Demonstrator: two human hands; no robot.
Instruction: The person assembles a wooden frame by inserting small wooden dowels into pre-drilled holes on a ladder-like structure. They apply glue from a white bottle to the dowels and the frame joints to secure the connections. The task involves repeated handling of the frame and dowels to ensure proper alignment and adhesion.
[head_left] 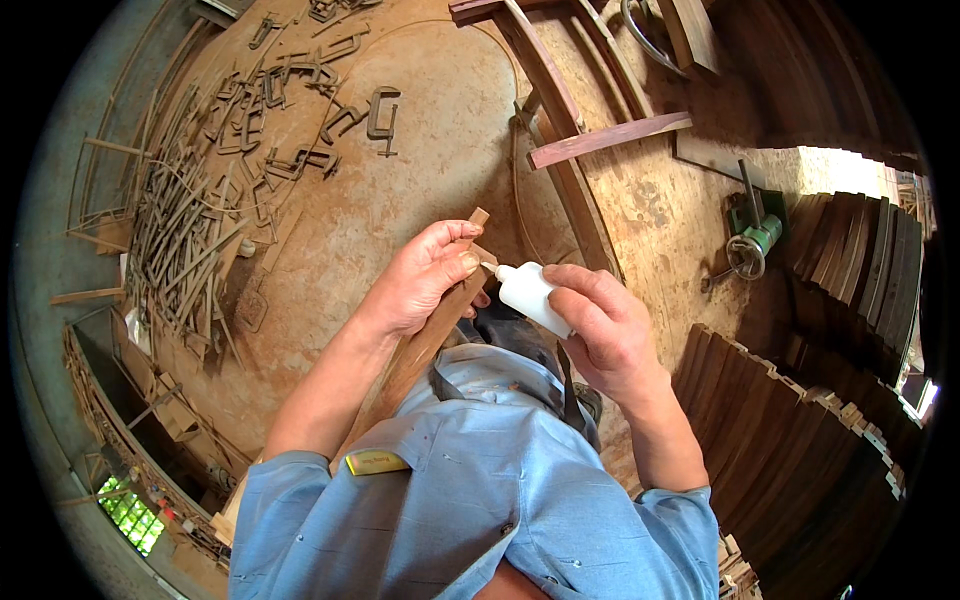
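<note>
Stack of dark boards (770, 440): stands at right. Heap of thin sticks (190, 250): lies on the floor (430, 130), at left. Scatter of C-clamps (374, 118): lies beyond. Long wooden piece (425, 345): slants before the blue shirt (470, 470), in the closed grip of the left hand (415, 280). White bottle (530, 297): tilts, clasped in the grip of the right hand (610, 340). Nozzle (498, 271): points at the wooden piece, near the left thumb; perhaps touches, too small to tell.

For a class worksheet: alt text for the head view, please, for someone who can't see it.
A person's right hand holds a white bottle, nozzle close to a wooden piece in the left hand. Clamps and wood strips litter the floor; dark boards line the right.
</note>
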